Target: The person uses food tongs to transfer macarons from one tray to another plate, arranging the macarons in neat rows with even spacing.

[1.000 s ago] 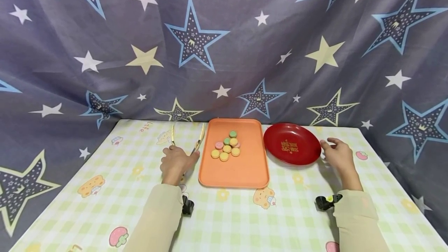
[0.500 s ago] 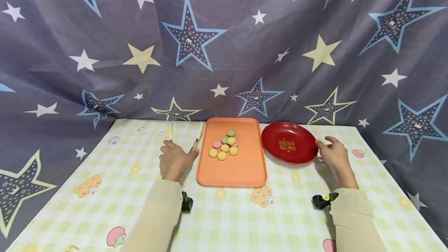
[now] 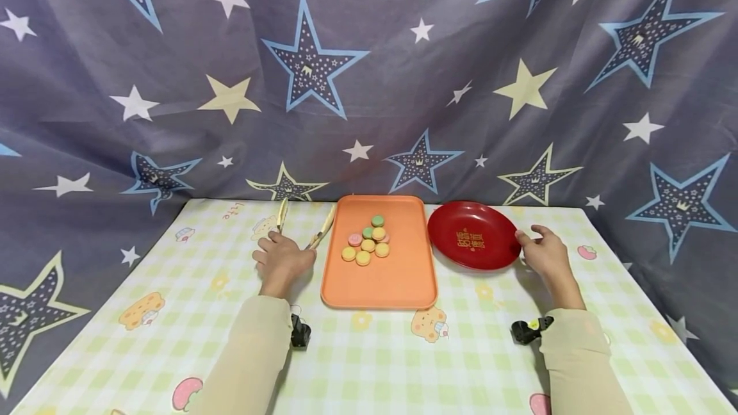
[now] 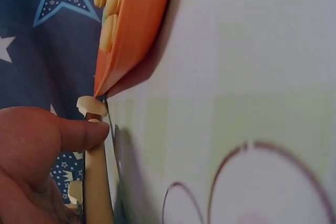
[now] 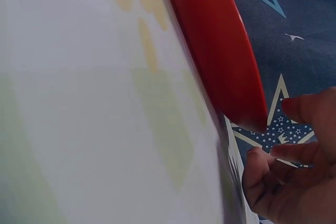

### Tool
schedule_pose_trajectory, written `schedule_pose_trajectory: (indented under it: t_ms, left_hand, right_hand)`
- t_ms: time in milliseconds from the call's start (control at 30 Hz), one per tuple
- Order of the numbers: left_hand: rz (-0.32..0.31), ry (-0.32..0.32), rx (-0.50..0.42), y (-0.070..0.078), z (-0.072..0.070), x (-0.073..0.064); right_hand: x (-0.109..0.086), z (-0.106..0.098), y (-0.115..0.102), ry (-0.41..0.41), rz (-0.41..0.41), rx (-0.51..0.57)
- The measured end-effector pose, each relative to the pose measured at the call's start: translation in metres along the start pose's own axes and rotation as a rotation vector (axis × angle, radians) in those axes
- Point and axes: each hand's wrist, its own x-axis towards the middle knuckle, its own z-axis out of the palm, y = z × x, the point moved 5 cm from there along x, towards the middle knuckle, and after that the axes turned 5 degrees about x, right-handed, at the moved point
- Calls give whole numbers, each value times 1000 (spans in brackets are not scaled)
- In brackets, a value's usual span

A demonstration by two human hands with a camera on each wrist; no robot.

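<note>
My left hand [image 3: 282, 263] holds a pair of tongs [image 3: 325, 226] with pale yellow tips, spread apart and pointing to the back of the table. In the left wrist view, the thumb [image 4: 84, 132] presses along one arm of the tongs. Just right of the tongs lies an orange tray [image 3: 377, 290] bearing several macarons [image 3: 368, 245] in yellow, green and pink. My right hand [image 3: 548, 255] is at the right rim of a red plate [image 3: 496, 235] with gold characters, its thumb tip right at the rim. In the right wrist view its other fingers are loosely bent beside the plate.
A checked cloth [image 3: 369, 370] with cartoon prints covers the table. Behind the table hangs a grey curtain [image 3: 369, 82] patterned with stars, close to the far edge. The tray and plate stand side by side near the back.
The left hand has shifted slightly left and the tongs' tips have spread a little wider. The right hand's thumb has come closer over the plate's rim. The whole view drifts slightly.
</note>
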Motion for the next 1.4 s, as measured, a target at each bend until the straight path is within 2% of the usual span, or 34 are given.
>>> schedule_pose_trajectory:
  t_ms: [233,500,633,900,1233,1400]
  left_hand:
    - [84,59,57,4,-9,-3]
    - [212,92,124,10,-27,-9]
    - [275,121,156,10,-35,-13]
    - [352,147,175,12,-40,-24]
    - [433,122,161,14,-38,-33]
    - [476,102,149,17,-35,-38]
  right_hand:
    - [-1,-3,0,4,-9,-4]
    - [-1,-2,-4,13,-42,26]
    - [1,0,-6,10,-30,102]
    - [3,2,0,-29,12,262]
    - [3,2,8,-110,44,431]
    - [1,2,10,-189,57,520]
